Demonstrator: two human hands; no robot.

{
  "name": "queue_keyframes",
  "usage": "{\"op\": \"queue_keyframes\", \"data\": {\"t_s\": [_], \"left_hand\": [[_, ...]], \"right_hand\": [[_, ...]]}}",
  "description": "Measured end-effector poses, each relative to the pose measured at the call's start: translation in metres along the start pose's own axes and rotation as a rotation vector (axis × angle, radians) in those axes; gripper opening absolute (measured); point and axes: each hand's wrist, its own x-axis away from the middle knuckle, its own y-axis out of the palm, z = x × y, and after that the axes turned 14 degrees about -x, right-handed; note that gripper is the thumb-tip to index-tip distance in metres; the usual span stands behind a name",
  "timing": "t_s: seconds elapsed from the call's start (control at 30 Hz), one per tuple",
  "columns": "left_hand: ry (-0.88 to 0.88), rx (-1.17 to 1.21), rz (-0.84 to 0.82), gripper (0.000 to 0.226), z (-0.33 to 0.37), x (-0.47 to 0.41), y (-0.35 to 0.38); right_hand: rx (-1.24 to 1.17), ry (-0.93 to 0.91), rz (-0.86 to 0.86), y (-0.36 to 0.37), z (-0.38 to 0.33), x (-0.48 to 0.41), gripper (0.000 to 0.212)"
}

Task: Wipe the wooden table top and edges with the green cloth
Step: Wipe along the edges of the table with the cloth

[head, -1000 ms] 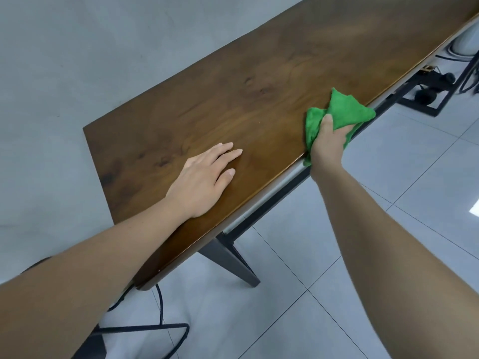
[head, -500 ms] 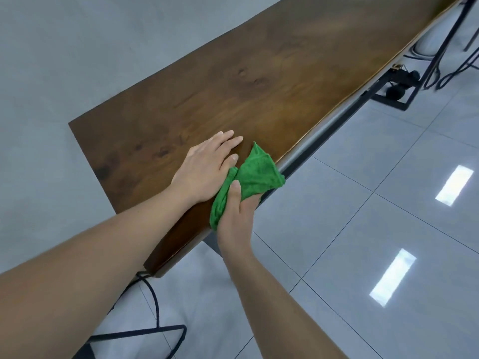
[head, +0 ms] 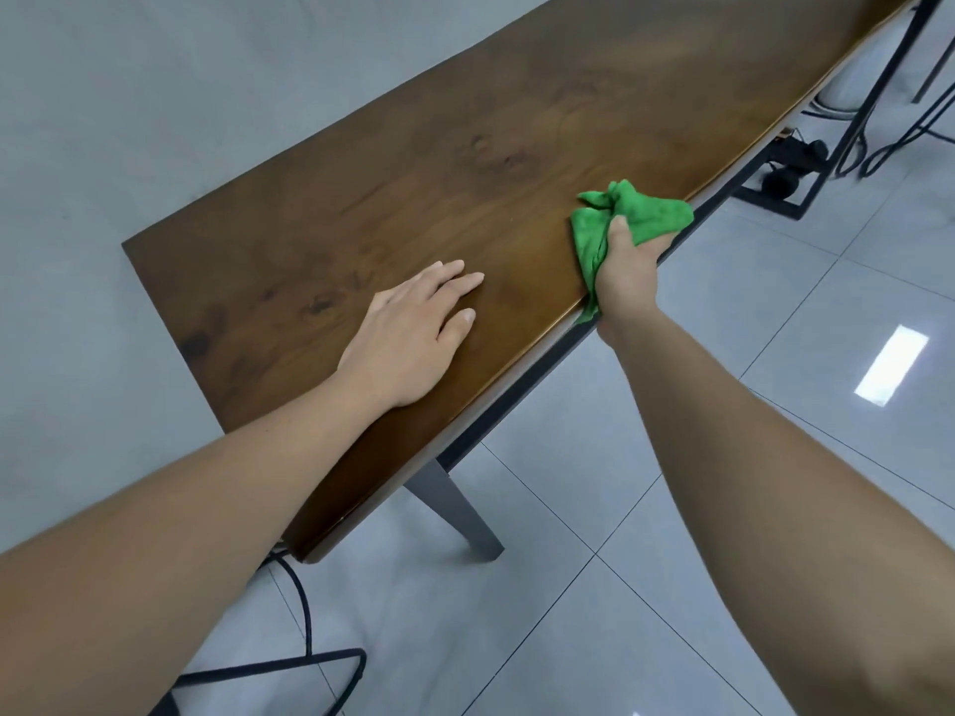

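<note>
The left hand [head: 408,338] lies flat on the wooden tabletop [head: 465,162], its fingers [head: 455,281] straight and holding nothing. To its right, at the near edge, the right hand [head: 628,273] grips the bunched green cloth [head: 643,211], thumb on top, the other fingers curled under the edge out of sight.

I see the wooden table top [head: 465,162], long, narrow and dark brown with knots in the grain, running diagonally away from me. The green cloth [head: 646,214] is crumpled into a loose bunch on the near edge [head: 480,400]. Part of it lies on the top and a tail hangs over the side, gripped in my right hand [head: 625,276]
</note>
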Motion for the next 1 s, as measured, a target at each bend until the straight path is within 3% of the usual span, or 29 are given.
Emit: {"op": "queue_keyframes", "data": {"t_s": [0.23,0.5,0.73,0.87,1.0], "left_hand": [[-0.002,0.003,-0.028,0.056,-0.017,0.049,-0.005],[0.010,-0.007,-0.007,0.055,-0.063,0.129,-0.005],[0.023,-0.009,0.008,0.056,-0.075,0.141,-0.001],[0.017,-0.004,0.024,0.054,-0.075,0.142,-0.001],[-0.020,0.006,0.043,0.058,-0.069,0.141,-0.001]], "right_hand": [[0.032,-0.026,-0.051,0.004,0.021,0.058,0.082],[-0.075,-0.057,-0.159,0.029,0.102,0.251,0.089],[-0.192,-0.029,-0.157,0.063,0.160,0.403,0.070],[-0.201,-0.116,-0.143,0.067,0.159,0.403,0.073],[-0.132,-0.155,-0.059,0.062,0.140,0.346,0.070]]}}
